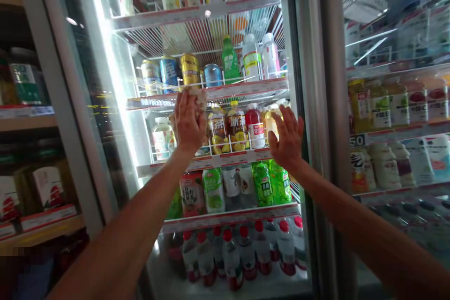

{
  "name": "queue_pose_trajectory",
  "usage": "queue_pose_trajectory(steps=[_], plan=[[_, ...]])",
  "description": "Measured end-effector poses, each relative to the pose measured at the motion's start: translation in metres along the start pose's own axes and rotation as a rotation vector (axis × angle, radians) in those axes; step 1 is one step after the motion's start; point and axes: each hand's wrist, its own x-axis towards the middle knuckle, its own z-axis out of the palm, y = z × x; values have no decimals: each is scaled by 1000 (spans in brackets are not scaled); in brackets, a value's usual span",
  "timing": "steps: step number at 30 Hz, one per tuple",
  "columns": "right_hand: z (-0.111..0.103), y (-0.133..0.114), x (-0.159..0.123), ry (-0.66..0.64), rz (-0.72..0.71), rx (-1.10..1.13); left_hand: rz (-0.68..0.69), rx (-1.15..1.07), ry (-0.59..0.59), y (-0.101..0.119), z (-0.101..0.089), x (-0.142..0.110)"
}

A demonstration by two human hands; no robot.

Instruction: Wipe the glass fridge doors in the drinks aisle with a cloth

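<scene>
My left hand (190, 122) reaches up to the front of a lit drinks fridge, around the height of the middle shelves. It presses a pale, crumpled cloth (198, 96), which shows above and beside the fingers. My right hand (287, 138) is raised near the fridge's right side, fingers spread and nothing held. Whether its palm touches a glass surface I cannot tell. Between the hands stand tea bottles (238, 129) and a red drink bottle (255, 126). Above them is a shelf edge (242, 88) with price labels, partly hidden by the cloth.
Cans (190, 69) and a green bottle (230, 61) line the shelf above. Green-labelled bottles (263, 185) stand lower, over red-capped bottles (232, 258) at the bottom. A metal door frame (325, 103) separates another stocked fridge on the right. Shelves with jars (26, 75) stand left.
</scene>
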Motion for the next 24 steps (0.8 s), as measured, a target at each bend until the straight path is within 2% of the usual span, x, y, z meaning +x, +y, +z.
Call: queue_pose_trajectory(steps=[1, 3, 5, 7, 8, 9, 10, 14, 16, 17, 18, 20, 22, 24], plan=[[4, -5, 10, 12, -4, 7, -46, 6, 24, 0, 0, -3], [12, -15, 27, 23, -10, 14, 11, 1, -4, 12, 2, -18], [20, -23, 38, -4, -21, 11, 228, -18, -111, 28, 5, -38], [25, -27, 41, -43, -37, 6, 457, -40, -227, 35, 4, -54], [25, -28, 41, -61, -48, 3, 509, -42, -253, 31, 1, -58], [26, -28, 40, -75, -59, 0, 499, -32, -248, 22, -3, -60], [25, -28, 39, -86, -69, -2, 432, -12, -214, 9, -8, -60], [23, -27, 36, -85, -82, 0, -55, 97, 37, -61, -32, -49], [23, -28, 36, -67, -77, -1, -187, 125, 124, -83, -40, -47], [24, -29, 36, -59, -74, -3, -208, 132, 144, -86, -41, -48], [24, -30, 37, -53, -72, -5, -206, 135, 147, -84, -41, -50], [25, -31, 37, -51, -69, -6, -155, 131, 106, -66, -37, -59], [24, -31, 37, -53, -68, 1, 0, 97, 0, -40, -30, -72], [24, -30, 37, -57, -69, 7, 225, 36, -136, -19, -26, -83]])
